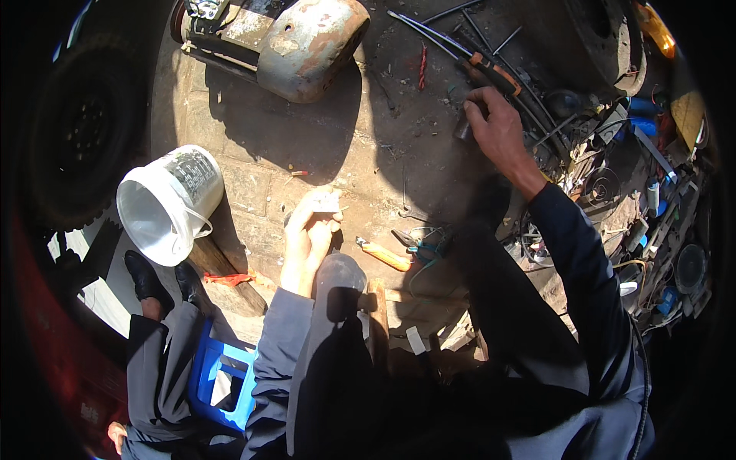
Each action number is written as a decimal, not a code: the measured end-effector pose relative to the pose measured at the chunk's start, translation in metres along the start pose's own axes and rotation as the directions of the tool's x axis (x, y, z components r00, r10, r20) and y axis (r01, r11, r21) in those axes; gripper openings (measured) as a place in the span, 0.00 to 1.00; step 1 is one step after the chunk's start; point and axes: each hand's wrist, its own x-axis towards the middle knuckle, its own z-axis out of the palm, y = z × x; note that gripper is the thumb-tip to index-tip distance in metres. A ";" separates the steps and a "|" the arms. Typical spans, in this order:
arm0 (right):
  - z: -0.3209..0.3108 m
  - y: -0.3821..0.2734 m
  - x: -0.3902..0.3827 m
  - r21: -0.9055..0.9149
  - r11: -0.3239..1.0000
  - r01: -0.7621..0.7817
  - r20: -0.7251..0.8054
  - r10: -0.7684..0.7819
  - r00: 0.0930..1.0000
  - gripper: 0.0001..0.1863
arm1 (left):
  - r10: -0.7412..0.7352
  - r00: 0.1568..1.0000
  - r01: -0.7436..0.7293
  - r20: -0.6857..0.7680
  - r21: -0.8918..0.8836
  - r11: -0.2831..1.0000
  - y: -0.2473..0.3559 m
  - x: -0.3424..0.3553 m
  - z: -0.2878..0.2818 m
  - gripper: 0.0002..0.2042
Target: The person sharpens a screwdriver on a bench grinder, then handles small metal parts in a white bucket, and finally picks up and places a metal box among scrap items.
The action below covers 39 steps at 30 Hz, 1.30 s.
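My left hand (pixel 307 234) is closed, holding a small pale piece (pixel 326 202) between thumb and fingers above my knee. Glare washes out its detail, so I cannot tell its kind. Reaching far right, my right hand (pixel 498 132) has its fingers curled round a dark, short cylindrical thing (pixel 463 129), partly hidden in shadow under the hand. Just beyond that hand lies a screwdriver with an orange and black handle (pixel 497 73). On the ground between my legs are an orange-handled tool (pixel 386 255) and teal-handled pliers (pixel 425 247).
A white bucket (pixel 170 201) lies tipped at the left, near a seated person's legs (pixel 157 349) and a blue stool (pixel 222 376). A rusty machine housing (pixel 313 47) stands at the far side. Mixed scrap (pixel 613 180) is heaped at the right. A dark tyre (pixel 80 134) is far left.
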 end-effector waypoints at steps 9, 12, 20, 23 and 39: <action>-0.025 0.030 0.046 -0.461 0.861 0.216 -0.230 -0.351 0.908 0.21 | -0.079 0.995 0.074 -0.067 -0.080 0.994 -0.002 0.003 0.018 0.26; -0.027 0.037 0.058 -0.525 0.845 0.105 -0.130 -0.202 0.971 0.21 | -0.102 0.994 0.098 -0.037 -0.085 0.992 0.002 0.004 0.023 0.25; -0.058 0.038 0.025 -0.170 0.975 0.141 -0.029 -0.148 0.989 0.18 | -0.089 0.989 0.087 -0.117 -0.025 0.996 0.004 0.001 0.026 0.26; -0.060 0.043 -0.014 -0.002 1.000 -0.012 -0.127 0.012 0.992 0.18 | -0.066 0.991 0.063 -0.118 -0.034 0.997 0.003 0.002 0.025 0.28; -0.063 -0.080 -0.094 0.393 0.823 -0.411 0.658 0.061 0.751 0.19 | -0.047 0.998 0.052 0.031 -0.186 0.981 0.013 0.022 0.044 0.29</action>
